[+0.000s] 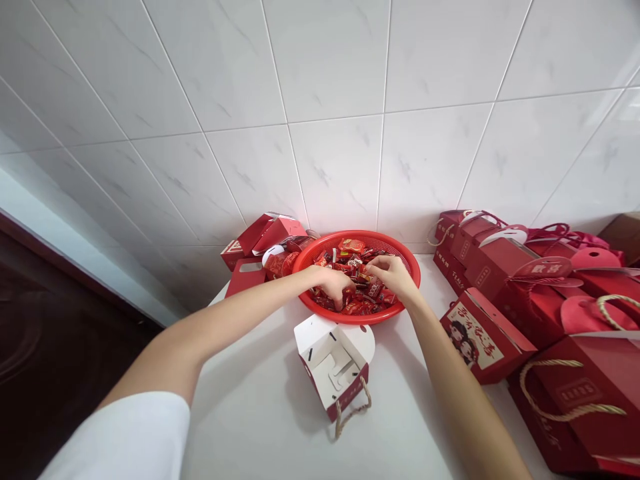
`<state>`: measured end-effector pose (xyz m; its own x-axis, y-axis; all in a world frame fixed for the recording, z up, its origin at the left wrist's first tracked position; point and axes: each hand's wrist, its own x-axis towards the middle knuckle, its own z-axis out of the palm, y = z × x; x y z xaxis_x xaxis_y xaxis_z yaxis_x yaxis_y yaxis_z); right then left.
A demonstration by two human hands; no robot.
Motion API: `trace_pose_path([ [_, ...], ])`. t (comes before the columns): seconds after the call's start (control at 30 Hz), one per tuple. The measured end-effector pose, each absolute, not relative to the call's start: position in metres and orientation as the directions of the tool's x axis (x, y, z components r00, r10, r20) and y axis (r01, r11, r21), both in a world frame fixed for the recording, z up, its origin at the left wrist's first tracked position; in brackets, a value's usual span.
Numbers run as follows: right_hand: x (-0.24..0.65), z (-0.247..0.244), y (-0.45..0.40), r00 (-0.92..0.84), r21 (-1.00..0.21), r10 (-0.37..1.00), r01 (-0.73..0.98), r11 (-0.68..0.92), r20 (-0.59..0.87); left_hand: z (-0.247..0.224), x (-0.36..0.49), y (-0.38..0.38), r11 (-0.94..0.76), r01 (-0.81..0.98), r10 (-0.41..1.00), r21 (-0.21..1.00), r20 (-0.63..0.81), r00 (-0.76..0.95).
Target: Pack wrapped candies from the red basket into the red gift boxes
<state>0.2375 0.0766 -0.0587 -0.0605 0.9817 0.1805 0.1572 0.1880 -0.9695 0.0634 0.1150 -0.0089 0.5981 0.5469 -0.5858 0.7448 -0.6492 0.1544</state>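
head view | left hand (337, 288) down among wrapped sweets (352, 246) in red basket (393, 311), fingers curled, cannot tell if gripping | right hand (393, 273) at sweets, fingers bent, hold unclear | open box (330, 365) on counter (250, 407) before basket, apparently unfilled | boxes (497, 263) at right mostly shut, contents hidden; plenty of sweets left
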Motion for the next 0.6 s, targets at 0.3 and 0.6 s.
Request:
trace_pose_path([
  [0.3, 0.240, -0.059, 0.078, -0.074, -0.976, 0.987, 0.153, 0.154, 0.144, -0.020, 0.079, 0.116, -0.639, 0.744, 0.510, 0.196, -0.615, 0.601],
  [0.6, 0.239, -0.058, 0.079, -0.087, -0.975, 0.987, 0.169, 0.146, 0.133, -0.040, 0.071, 0.113, -0.648, 0.704, 0.470, 0.290, -0.576, 0.669],
])
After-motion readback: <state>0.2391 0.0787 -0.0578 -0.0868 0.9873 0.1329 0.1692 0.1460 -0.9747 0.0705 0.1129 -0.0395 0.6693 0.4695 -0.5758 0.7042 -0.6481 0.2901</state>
